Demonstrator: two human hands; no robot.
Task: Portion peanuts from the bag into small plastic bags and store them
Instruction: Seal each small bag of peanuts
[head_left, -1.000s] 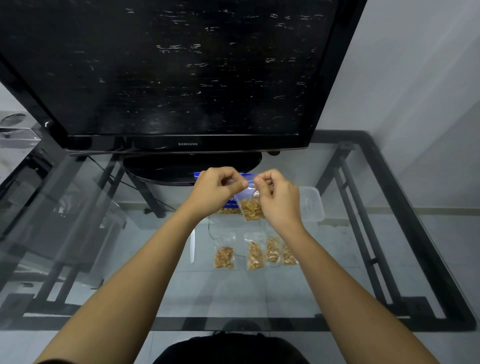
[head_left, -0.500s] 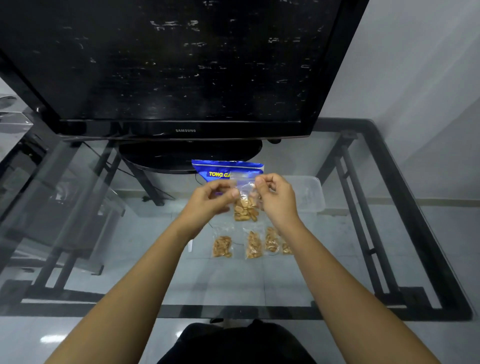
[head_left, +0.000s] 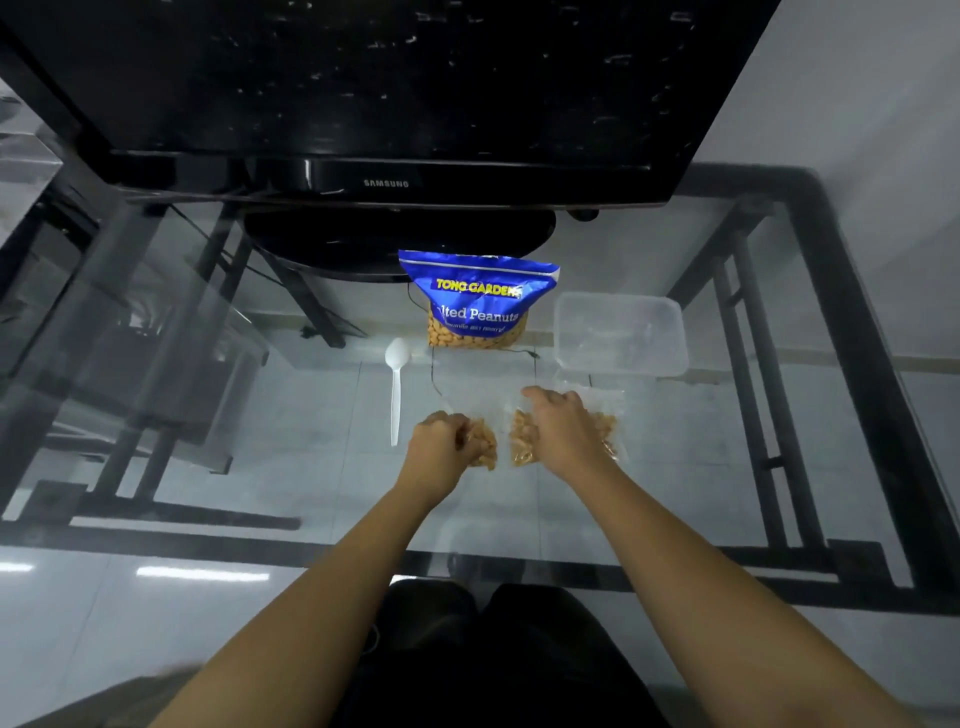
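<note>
**A:** ok so where's everything sitting? The blue Tong Garden salted peanuts bag (head_left: 478, 299) stands upright near the back of the glass table (head_left: 649, 493), right in front of the Samsung TV (head_left: 384, 104) stand. White plastic spoon (head_left: 396, 387) lies just left of it, bowl end pointing at the TV. Clear plastic container (head_left: 621, 332) is off to the right of the bag.

**B:** and the hands?

**A:** both down at the glass. Left hand (head_left: 439, 449) has its fingers curled round a small bag of peanuts (head_left: 485, 449), gripping it on the table. Right hand (head_left: 563, 428) lies over more filled small bags (head_left: 522, 441); peanuts show on both sides of it, another filled bag (head_left: 605, 426) peeking out on its right.

**B:** is the right actually grabbing one?

**A:** honestly can't tell. Its fingers bend down over the bags but the hand hides the contact. How many bags are under there, can't count either.
</note>
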